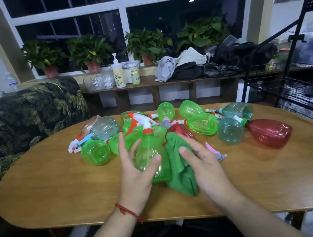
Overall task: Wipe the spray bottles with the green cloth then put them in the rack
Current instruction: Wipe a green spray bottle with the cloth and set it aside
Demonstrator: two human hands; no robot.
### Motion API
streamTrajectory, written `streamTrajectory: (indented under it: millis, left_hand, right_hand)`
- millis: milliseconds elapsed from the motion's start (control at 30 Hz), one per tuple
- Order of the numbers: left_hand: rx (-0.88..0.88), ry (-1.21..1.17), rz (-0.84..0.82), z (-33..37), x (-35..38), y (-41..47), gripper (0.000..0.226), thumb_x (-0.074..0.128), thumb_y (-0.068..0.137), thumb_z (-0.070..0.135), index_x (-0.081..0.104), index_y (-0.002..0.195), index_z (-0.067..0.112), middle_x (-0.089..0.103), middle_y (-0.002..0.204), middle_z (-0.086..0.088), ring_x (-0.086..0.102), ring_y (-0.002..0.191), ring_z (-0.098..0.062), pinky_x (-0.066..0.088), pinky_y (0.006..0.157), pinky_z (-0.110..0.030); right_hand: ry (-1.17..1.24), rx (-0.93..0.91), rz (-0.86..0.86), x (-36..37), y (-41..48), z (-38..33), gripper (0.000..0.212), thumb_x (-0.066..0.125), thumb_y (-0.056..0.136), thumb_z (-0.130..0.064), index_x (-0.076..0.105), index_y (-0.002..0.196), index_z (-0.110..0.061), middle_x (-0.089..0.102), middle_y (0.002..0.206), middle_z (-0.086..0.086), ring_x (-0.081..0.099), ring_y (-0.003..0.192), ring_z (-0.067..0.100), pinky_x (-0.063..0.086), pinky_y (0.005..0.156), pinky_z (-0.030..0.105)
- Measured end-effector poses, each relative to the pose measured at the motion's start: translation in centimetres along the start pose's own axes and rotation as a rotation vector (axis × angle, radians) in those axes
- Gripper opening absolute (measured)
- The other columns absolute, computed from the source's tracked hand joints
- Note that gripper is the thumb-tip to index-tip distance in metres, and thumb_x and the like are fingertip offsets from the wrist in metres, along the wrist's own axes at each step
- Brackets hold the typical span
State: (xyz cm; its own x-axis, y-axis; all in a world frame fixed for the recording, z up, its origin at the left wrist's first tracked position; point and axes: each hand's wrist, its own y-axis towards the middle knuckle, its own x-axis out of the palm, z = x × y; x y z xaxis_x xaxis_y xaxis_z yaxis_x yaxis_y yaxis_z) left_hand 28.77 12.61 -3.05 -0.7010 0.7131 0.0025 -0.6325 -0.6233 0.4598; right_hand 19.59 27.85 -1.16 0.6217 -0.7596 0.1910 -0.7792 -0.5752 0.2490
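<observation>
A green spray bottle (151, 156) with an orange and white head stands upright near the middle of the wooden table (61, 195). My left hand (138, 174) holds it from the left, thumb across its front and fingers behind. My right hand (206, 163) grips the green cloth (181, 176) and presses it against the bottle's right side. Behind them lie several more spray bottles on their sides, green (96, 152), teal (230, 130) and red (269, 133). The black wire rack (299, 83) stands to the right of the table.
A leaf-patterned sofa (19, 127) stands at the left. A low shelf (167, 88) under the window carries clothes, containers and potted plants. A pink trigger piece (211, 148) lies by my right hand. The table's near edge is just below my wrists.
</observation>
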Motion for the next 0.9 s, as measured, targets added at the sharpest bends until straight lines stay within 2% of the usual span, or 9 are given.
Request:
streamTrajectory:
  millis: [100,167,233,300,400,567,700,833,900]
  left_hand:
    - [0.027,0.088,-0.123,-0.6,-0.9,0.0,0.115,0.088,0.080,0.027,0.014,0.168,0.041,0.059,0.149,0.013,0.056,0.140,-0.007,0.047,0.115,-0.030]
    - [0.051,0.118,-0.192,-0.8,-0.9,-0.2,0.118,0.090,0.078,0.026,0.015,0.168,0.039,0.062,0.148,0.006,0.059,0.138,-0.012,0.047,0.115,-0.029]
    - [0.066,0.157,-0.251,-0.8,-0.5,-0.6,0.119,0.091,0.077,0.019,0.015,0.168,0.035,0.062,0.148,0.010,0.060,0.136,-0.010,0.047,0.113,-0.025]
    - [0.078,0.190,-0.300,-0.7,-0.3,-0.8,0.119,0.092,0.078,0.013,0.015,0.166,0.036,0.060,0.145,0.024,0.061,0.133,-0.003,0.046,0.109,-0.018]
    - [0.064,0.207,-0.302,-0.8,-0.3,-0.9,0.117,0.092,0.079,0.010,0.017,0.164,0.038,0.057,0.140,0.037,0.060,0.130,0.004,0.044,0.105,-0.010]
    - [0.055,0.160,-0.289,-0.6,-0.1,-1.1,0.117,0.084,0.072,0.043,0.012,0.164,0.037,0.056,0.140,0.039,0.055,0.133,0.009,0.038,0.105,-0.006]
    - [0.053,0.121,-0.263,-0.6,-0.2,-0.7,0.113,0.082,0.072,0.046,0.011,0.159,0.044,0.062,0.136,0.034,0.059,0.130,0.004,0.041,0.105,-0.009]
    - [0.072,0.108,-0.244,-0.7,-0.6,-0.6,0.116,0.086,0.077,0.037,0.013,0.167,0.036,0.066,0.141,0.014,0.061,0.135,-0.013,0.046,0.112,-0.024]
    - [0.094,0.124,-0.246,-0.5,-0.7,-0.7,0.115,0.087,0.079,0.031,0.013,0.168,0.036,0.066,0.142,0.012,0.061,0.137,-0.016,0.047,0.114,-0.030]
  right_hand:
    - [-0.170,-0.179,0.037,-0.1,1.6,-3.1,0.038,0.057,0.111,-0.016,0.065,0.138,-0.041,0.072,0.135,-0.016,0.065,0.129,0.003,0.050,0.114,0.029]
    - [-0.386,-0.342,0.045,0.1,3.0,-4.6,0.040,0.059,0.110,-0.017,0.061,0.142,-0.040,0.066,0.139,-0.024,0.056,0.131,-0.012,0.041,0.110,0.010]
    - [-0.655,-0.518,0.022,0.3,4.7,-4.7,0.042,0.060,0.110,-0.019,0.059,0.149,-0.033,0.059,0.148,-0.018,0.046,0.138,-0.015,0.030,0.112,0.005]
    - [-0.874,-0.606,-0.078,0.5,6.0,-3.8,0.044,0.059,0.110,-0.022,0.057,0.154,-0.029,0.050,0.161,-0.010,0.037,0.149,-0.007,0.024,0.119,0.008]
    - [-1.004,-0.699,-0.233,0.6,6.9,-1.9,0.042,0.055,0.111,-0.019,0.058,0.153,-0.024,0.038,0.170,-0.010,0.022,0.162,0.008,0.019,0.128,0.020]
    - [-1.002,-0.770,-0.371,-0.5,7.6,-2.2,0.037,0.057,0.110,-0.013,0.064,0.146,-0.019,0.049,0.163,-0.009,0.019,0.164,0.015,0.021,0.131,0.030]
    - [-1.028,-0.811,-0.455,-1.2,7.8,-2.5,0.036,0.059,0.109,-0.012,0.067,0.143,-0.021,0.055,0.158,-0.009,0.025,0.162,0.013,0.025,0.131,0.038]
    - [-0.927,-0.747,-0.342,-1.0,7.6,-2.2,0.039,0.060,0.109,-0.010,0.066,0.145,-0.021,0.055,0.158,-0.008,0.031,0.159,0.012,0.025,0.130,0.033]
    - [-0.795,-0.652,-0.239,-0.7,7.1,-2.1,0.041,0.061,0.108,-0.008,0.065,0.146,-0.022,0.055,0.157,-0.009,0.040,0.154,0.007,0.029,0.128,0.029]
